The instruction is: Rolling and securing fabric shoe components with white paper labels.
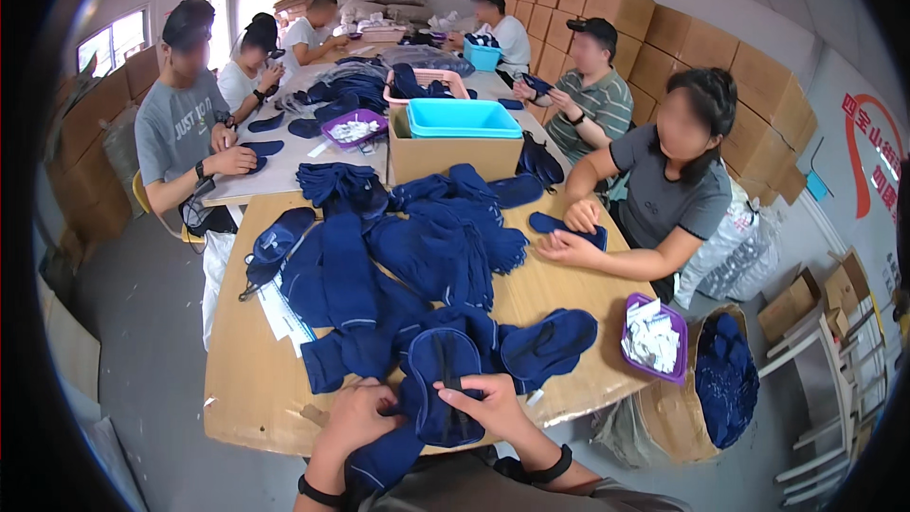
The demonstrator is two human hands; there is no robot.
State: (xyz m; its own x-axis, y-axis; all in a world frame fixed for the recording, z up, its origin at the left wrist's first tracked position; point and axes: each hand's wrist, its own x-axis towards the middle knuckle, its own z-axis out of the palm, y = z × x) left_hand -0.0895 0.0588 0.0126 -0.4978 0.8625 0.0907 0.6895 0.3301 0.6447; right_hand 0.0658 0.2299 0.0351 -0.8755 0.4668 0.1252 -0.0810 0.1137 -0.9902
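Note:
At the table's near edge, my right hand (pixel 488 406) grips the side of a navy, sole-shaped cloth slipper (pixel 444 360), the thumb lying on its dark strap. My left hand (pixel 358 415) is closed on navy cloth (pixel 391 455) just left of the slipper; what its fingertips pinch is partly hidden. More navy slippers (pixel 550 343) lie stacked to the right of my hands. Beyond them spreads a large heap of navy fabric pieces (pixel 427 246). A dark blue pouch-like piece with a cord (pixel 282 235) rests at the heap's left, above white printed slips (pixel 280 315).
A purple basket of small white tags (pixel 654 339) stands at the table's right edge, above a large open carton of navy pieces (pixel 668 417). A cardboard box with a blue tray (pixel 455 156) sits farther back. Co-workers (pixel 664 190) sit along both sides. White stools (pixel 820 398) stand at right.

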